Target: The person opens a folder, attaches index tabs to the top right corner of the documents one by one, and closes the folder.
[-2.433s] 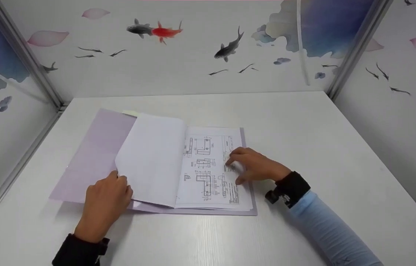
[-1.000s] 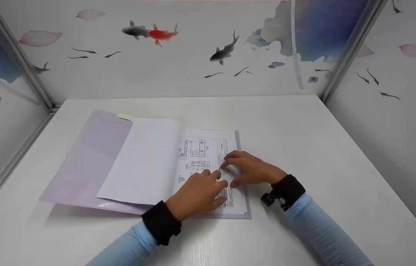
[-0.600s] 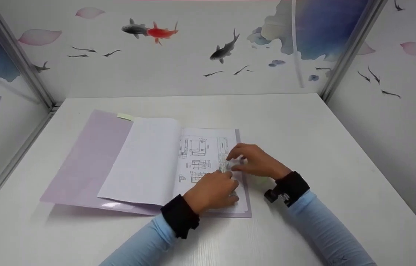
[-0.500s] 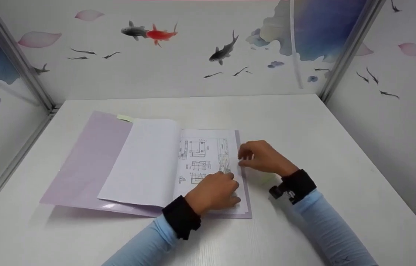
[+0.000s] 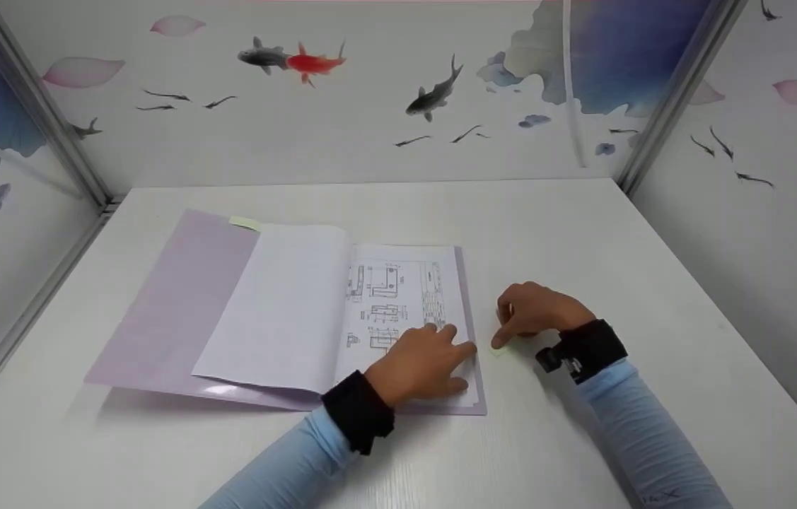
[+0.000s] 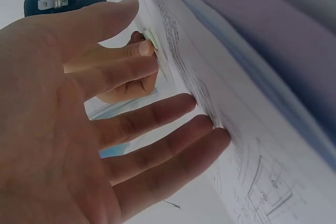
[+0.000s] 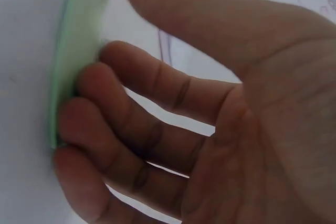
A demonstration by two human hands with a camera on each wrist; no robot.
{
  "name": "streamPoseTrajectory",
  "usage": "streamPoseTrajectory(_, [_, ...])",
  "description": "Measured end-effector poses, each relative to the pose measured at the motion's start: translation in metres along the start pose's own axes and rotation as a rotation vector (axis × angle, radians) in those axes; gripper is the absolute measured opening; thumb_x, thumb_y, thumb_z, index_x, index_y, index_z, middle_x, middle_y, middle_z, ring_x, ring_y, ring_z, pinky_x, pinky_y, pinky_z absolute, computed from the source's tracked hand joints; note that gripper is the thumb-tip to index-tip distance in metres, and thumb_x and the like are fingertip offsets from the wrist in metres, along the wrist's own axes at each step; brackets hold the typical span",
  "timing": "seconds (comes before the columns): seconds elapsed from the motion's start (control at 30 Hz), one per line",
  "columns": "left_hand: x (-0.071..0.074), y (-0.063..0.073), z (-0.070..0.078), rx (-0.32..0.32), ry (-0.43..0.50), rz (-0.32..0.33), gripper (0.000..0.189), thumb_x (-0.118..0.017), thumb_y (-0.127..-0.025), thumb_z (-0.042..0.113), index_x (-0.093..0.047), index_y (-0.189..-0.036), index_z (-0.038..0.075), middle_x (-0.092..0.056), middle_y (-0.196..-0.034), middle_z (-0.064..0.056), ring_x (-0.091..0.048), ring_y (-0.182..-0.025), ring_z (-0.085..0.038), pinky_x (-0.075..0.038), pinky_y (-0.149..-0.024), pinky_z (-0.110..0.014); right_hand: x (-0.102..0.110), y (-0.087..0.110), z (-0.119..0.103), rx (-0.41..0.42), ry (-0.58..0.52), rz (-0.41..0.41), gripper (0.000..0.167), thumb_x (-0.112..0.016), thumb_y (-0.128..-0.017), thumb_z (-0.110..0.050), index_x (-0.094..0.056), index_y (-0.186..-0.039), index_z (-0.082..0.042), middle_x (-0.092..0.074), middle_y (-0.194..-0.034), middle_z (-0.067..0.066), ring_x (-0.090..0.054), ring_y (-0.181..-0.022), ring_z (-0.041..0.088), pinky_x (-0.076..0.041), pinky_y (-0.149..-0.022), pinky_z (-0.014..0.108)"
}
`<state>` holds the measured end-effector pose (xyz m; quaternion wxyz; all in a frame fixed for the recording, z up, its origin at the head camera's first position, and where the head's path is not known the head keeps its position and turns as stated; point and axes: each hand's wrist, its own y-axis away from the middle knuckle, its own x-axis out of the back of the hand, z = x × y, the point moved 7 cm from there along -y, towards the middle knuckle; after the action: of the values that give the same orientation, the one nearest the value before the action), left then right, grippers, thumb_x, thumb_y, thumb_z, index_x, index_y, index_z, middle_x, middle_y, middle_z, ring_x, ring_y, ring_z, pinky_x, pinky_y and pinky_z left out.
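Note:
A lilac folder (image 5: 158, 318) lies spread open on the table. A blank white page (image 5: 271, 304) is turned to its left side, and a printed technical drawing page (image 5: 384, 283) shows on the right. My left hand (image 5: 419, 364) rests on the drawing page with fingers spread; the left wrist view shows its fingertips touching the paper. Right of the folder, my right hand (image 5: 536, 311) has its thumb and curled fingers at a pale green sticky note pad (image 7: 79, 40) on the table. Most of the pad is hidden under that hand in the head view.
A pale green sticky note tab (image 5: 245, 223) sticks out at the top of the turned page. The white table (image 5: 582, 226) is bounded by printed panels at the back and sides, with metal posts (image 5: 59, 120) at the corners.
The left hand let go of the turned page, which now lies at the left, and moved onto the drawing. The right hand left the drawing and moved right to the sticky note pad.

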<state>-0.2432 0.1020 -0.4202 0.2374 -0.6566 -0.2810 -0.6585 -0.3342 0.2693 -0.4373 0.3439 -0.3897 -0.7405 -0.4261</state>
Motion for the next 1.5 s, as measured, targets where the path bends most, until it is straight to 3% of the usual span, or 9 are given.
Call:
streamPoseTrajectory(0.3, [0.002,-0.009,0.009,0.003,-0.09,-0.002,0.049,-0.067,-0.096,0.047,-0.06,-0.142,0.032,-0.066,-0.118,-0.008,-0.061,-0.089,-0.027,-0.053,-0.074,-0.035,0.0,-0.002,0.001,0.025,-0.042,0.04,0.028,-0.09,-0.076,-0.027,-0.067,-0.077,-0.011,-0.055,-0.063,-0.002,-0.053,-0.061,0.014,-0.041,-0.058,0.029])
streamPoseTrajectory(0.53, [-0.001,-0.01,0.013,0.005,-0.145,0.011,0.053,-0.066,-0.094,0.059,-0.061,-0.142,0.038,-0.065,-0.121,-0.008,-0.059,-0.089,-0.025,-0.051,-0.076,-0.034,0.002,-0.005,0.003,0.079,-0.143,-0.013,0.021,-0.088,-0.079,-0.016,-0.067,-0.081,-0.01,-0.058,-0.069,-0.002,-0.054,-0.062,0.015,-0.044,-0.059,0.029])
streamPoseTrajectory(0.8, [0.0,-0.011,0.014,0.031,-0.149,0.022,0.057,-0.065,-0.094,0.061,-0.056,-0.146,0.04,-0.062,-0.127,-0.008,-0.059,-0.095,-0.026,-0.051,-0.083,-0.034,0.007,-0.003,0.003,0.12,-0.152,-0.059,0.018,-0.084,-0.081,-0.013,-0.068,-0.085,-0.008,-0.063,-0.075,-0.001,-0.056,-0.065,0.014,-0.046,-0.063,0.028])
streamPoseTrajectory(1.0, [0.003,-0.012,0.016,0.034,-0.167,0.023,0.055,-0.064,-0.093,0.064,-0.06,-0.142,0.039,-0.063,-0.122,-0.006,-0.06,-0.094,-0.025,-0.053,-0.082,-0.034,0.007,0.002,0.004,0.173,-0.188,-0.095,0.007,-0.075,-0.087,-0.011,-0.072,-0.092,-0.007,-0.068,-0.083,0.001,-0.059,-0.072,0.016,-0.049,-0.069,0.03])
streamPoseTrajectory(1.07, [0.002,-0.013,0.016,0.044,-0.168,0.014,0.056,-0.064,-0.093,0.064,-0.06,-0.142,0.04,-0.063,-0.123,-0.006,-0.061,-0.095,-0.025,-0.053,-0.082,-0.033,0.006,0.002,0.007,0.168,-0.194,-0.1,0.009,-0.072,-0.09,-0.016,-0.074,-0.091,-0.007,-0.066,-0.08,0.0,-0.058,-0.072,0.016,-0.049,-0.069,0.031])
streamPoseTrajectory(1.17, [0.0,-0.014,0.017,0.049,-0.162,0.013,0.056,-0.064,-0.092,0.065,-0.06,-0.142,0.04,-0.063,-0.124,-0.006,-0.061,-0.096,-0.025,-0.054,-0.082,-0.033,0.006,0.002,0.01,0.128,-0.196,-0.086,0.028,-0.071,-0.094,-0.034,-0.073,-0.085,-0.008,-0.061,-0.073,-0.002,-0.057,-0.07,0.016,-0.047,-0.068,0.031])
streamPoseTrajectory(1.27, [-0.002,-0.014,0.017,0.049,-0.166,0.013,0.057,-0.064,-0.092,0.066,-0.06,-0.142,0.039,-0.063,-0.125,-0.006,-0.061,-0.096,-0.026,-0.055,-0.083,-0.034,0.005,0.002,0.011,0.083,-0.163,-0.059,0.043,-0.072,-0.092,-0.051,-0.071,-0.078,-0.009,-0.058,-0.069,-0.004,-0.057,-0.069,0.015,-0.045,-0.066,0.03])
streamPoseTrajectory(1.33, [-0.004,-0.015,0.017,0.048,-0.164,0.014,0.057,-0.064,-0.092,0.066,-0.06,-0.142,0.039,-0.063,-0.123,-0.006,-0.061,-0.096,-0.025,-0.055,-0.083,-0.034,0.005,0.002,0.01,0.08,-0.128,-0.041,0.037,-0.076,-0.089,-0.046,-0.07,-0.076,-0.011,-0.058,-0.069,-0.005,-0.055,-0.068,0.014,-0.044,-0.065,0.03])
streamPoseTrajectory(1.5, [-0.007,-0.016,0.017,0.051,-0.163,0.005,0.056,-0.063,-0.092,0.066,-0.06,-0.142,0.04,-0.062,-0.122,-0.005,-0.059,-0.094,-0.025,-0.054,-0.082,-0.033,0.005,0.004,0.007,0.133,-0.096,-0.028,0.012,-0.081,-0.08,-0.011,-0.069,-0.083,-0.01,-0.064,-0.081,0.0,-0.057,-0.075,0.016,-0.046,-0.068,0.03])
